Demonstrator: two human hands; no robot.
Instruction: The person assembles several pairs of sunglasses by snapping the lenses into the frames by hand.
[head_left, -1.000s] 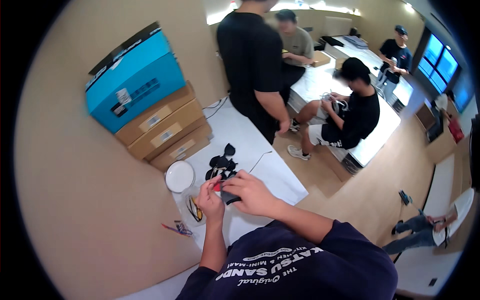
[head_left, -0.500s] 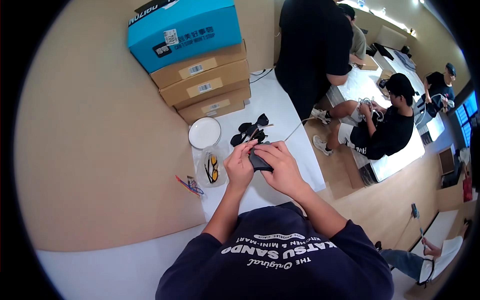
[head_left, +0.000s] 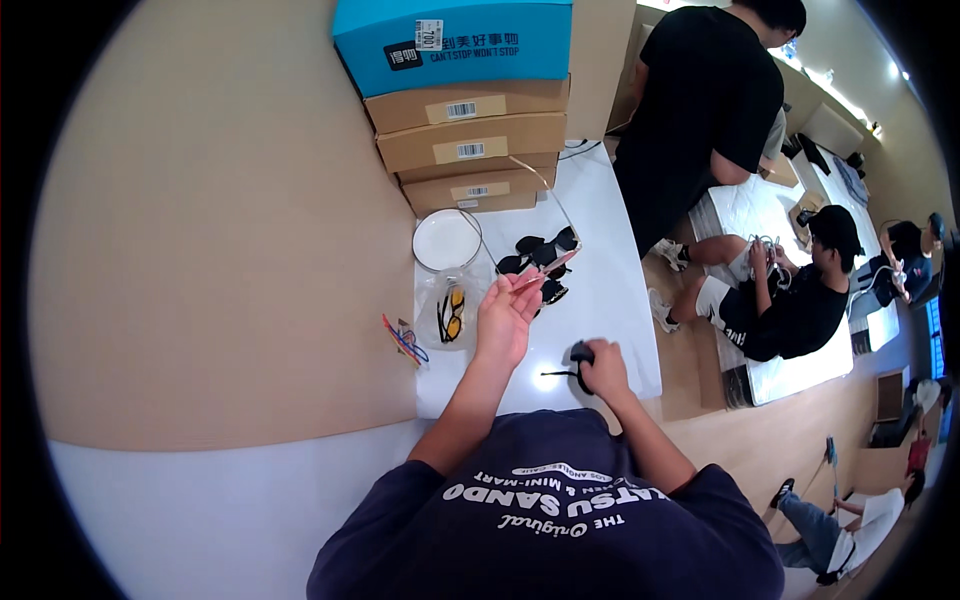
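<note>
Thin-framed glasses with pink-tinted lenses are pinched in my left hand, raised over the table with both temples spread away from me. Just beyond them lie several dark sunglasses in a loose cluster, partly covered by the pink lenses. Low on the right, near the table's front, my right hand grips a dark soft pouch. From it a thin black cord trails onto the white table. Most of the pouch is hidden by my fingers.
Left of my left hand, a clear plastic bag holds yellow-lensed glasses. Behind it sits a white plate. Colourful thin pieces are at the left edge. Stacked cardboard boxes carry a blue box. People stand and sit rightward.
My hands were together on the dark pouch and have parted. The left now holds up the pink-lensed glasses; the right has drawn the pouch back toward me. The view has shifted slightly.
</note>
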